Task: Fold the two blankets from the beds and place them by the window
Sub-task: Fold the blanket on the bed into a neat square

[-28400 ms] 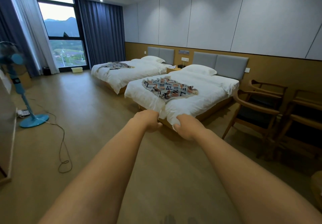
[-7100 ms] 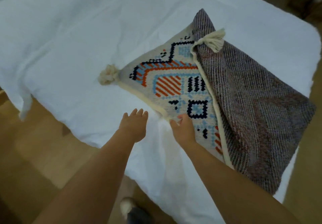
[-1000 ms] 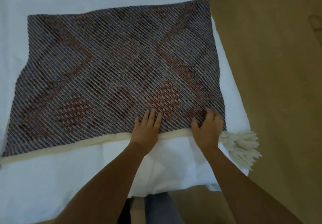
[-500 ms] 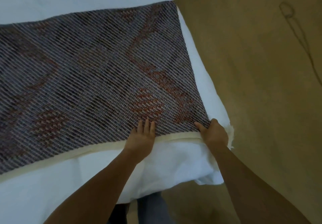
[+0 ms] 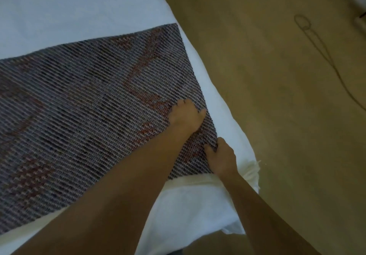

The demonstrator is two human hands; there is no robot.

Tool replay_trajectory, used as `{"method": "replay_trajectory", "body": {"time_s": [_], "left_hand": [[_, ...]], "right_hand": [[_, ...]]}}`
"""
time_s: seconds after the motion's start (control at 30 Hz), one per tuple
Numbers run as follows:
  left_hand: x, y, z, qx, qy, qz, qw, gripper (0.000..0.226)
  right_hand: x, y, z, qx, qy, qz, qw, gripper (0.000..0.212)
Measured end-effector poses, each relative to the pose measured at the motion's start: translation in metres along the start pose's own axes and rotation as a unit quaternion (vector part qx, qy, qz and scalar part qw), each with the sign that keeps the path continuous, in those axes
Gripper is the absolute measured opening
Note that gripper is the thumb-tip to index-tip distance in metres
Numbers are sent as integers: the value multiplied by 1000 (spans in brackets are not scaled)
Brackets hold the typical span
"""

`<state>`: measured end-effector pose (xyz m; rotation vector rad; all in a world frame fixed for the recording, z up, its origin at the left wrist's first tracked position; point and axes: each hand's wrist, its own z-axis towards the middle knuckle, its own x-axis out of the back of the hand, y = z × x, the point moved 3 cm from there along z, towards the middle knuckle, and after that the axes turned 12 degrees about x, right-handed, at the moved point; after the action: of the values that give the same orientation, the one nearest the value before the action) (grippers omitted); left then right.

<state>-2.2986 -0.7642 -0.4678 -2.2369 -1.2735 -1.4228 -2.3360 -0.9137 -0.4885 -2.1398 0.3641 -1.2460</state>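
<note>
A woven grey-purple blanket with faint red patterns lies spread flat, reverse side up, on the white bed. Its cream hem runs along the near edge, and a cream tassel hangs at the near right corner. My left hand rests on the blanket close to its right edge, fingers curled into the fabric. My right hand grips that same right edge just above the corner. The second blanket is out of view.
The bed's right side drops to a tan floor. A thin dark cable with a loop trails across the floor at the upper right. A white object sits at the far right edge.
My left hand left the near hem and moved up and right to the blanket's right edge, fingers now curled. My right hand shifted slightly up that edge. The view swung right.
</note>
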Motion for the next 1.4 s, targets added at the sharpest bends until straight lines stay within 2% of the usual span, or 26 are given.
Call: {"method": "replay_trajectory", "body": {"time_s": [0.1, 0.17, 0.23, 0.33, 0.4, 0.5, 0.67, 0.77, 0.9, 1.03, 1.23, 1.4], "left_hand": [[1, 21, 25, 38, -10, 15, 999, 96], [0, 28, 33, 60, -14, 25, 998, 104], [0, 32, 39, 74, -5, 8, 997, 91], [9, 25, 46, 93, 18, -80, 992, 44], [17, 12, 51, 106, 22, -147, 983, 28], [31, -16, 57, 121, 28, -243, 962, 16], [56, -67, 56, 103, 24, -336, 936, 29], [74, -106, 50, 104, 19, -372, 922, 32], [103, -167, 40, 109, 40, -377, 919, 25], [134, -248, 34, 134, 83, -381, 911, 27], [163, -380, 20, 167, 80, -382, 905, 25], [165, -506, -4, 235, 97, -429, 867, 25]], "right_hand": [[-5, -16, -12, 53, 13, -41, 998, 21], [-11, -24, -17, 82, -1, -60, 995, 23], [-18, -29, -20, 107, -18, -66, 992, 23], [-28, -38, -21, 130, -28, -61, 989, 23], [-32, -45, -23, 147, -25, -57, 987, 23], [-40, -59, -26, 158, -32, -41, 986, 20], [-68, -100, -40, 207, -52, -30, 976, 23], [-93, -131, -53, 233, -76, -35, 969, 25], [-131, -174, -74, 250, -116, -25, 961, 22], [-178, -220, -98, 259, -157, -17, 953, 17], [-279, -290, -134, 282, -210, -55, 934, 24], [-365, -329, -178, 257, -298, -72, 917, 16]]}}
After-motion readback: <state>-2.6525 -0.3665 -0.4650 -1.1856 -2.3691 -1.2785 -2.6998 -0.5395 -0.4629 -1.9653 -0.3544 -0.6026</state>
